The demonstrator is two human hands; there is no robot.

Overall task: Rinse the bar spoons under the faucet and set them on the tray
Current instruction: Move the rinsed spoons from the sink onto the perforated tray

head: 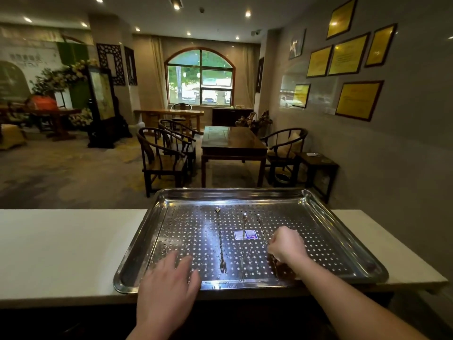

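A perforated steel tray (343, 241) rests on the white counter in front of me. Three long bar spoons lie lengthwise on it: a twisted one (220, 241) at the left, a second (242, 246) over a blue sticker, and a third (261, 225) at the right. My right hand (286, 244) is curled over the third spoon's lower half, fingers closed around it; that part of the spoon is hidden. My left hand (169, 278) hovers over the tray's near left corner, fingers spread and holding nothing.
The white counter (61, 253) stretches left of the tray and a short way to its right. Beyond it stand dark wooden chairs (159, 158) and a table (232, 143). No faucet is in view.
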